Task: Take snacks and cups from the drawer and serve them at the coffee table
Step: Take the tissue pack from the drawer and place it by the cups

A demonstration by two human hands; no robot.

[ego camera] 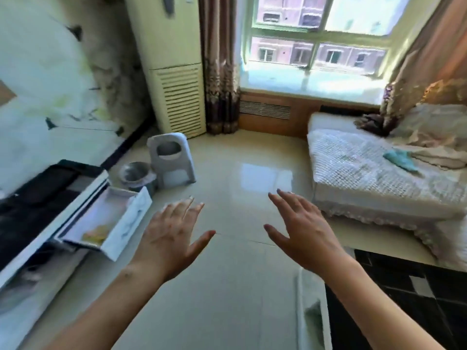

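A white drawer [126,223] stands pulled out from the low TV cabinet [38,253] at the left. A yellowish snack packet [94,236] lies inside it near the front wall. No cups show in the drawer's visible part. My left hand [171,233] is held out over the floor just right of the drawer, fingers spread, holding nothing. My right hand [300,231] is held out beside it, also spread and empty. The dark coffee table [404,299] with a white rim shows at the lower right.
A grey bin [136,174] and a white plastic stool [171,157] stand on the floor beyond the drawer. A tall air conditioner [174,72] is in the corner. A sofa [374,178] with a quilted cover fills the right. Glossy tiled floor [242,178] lies between.
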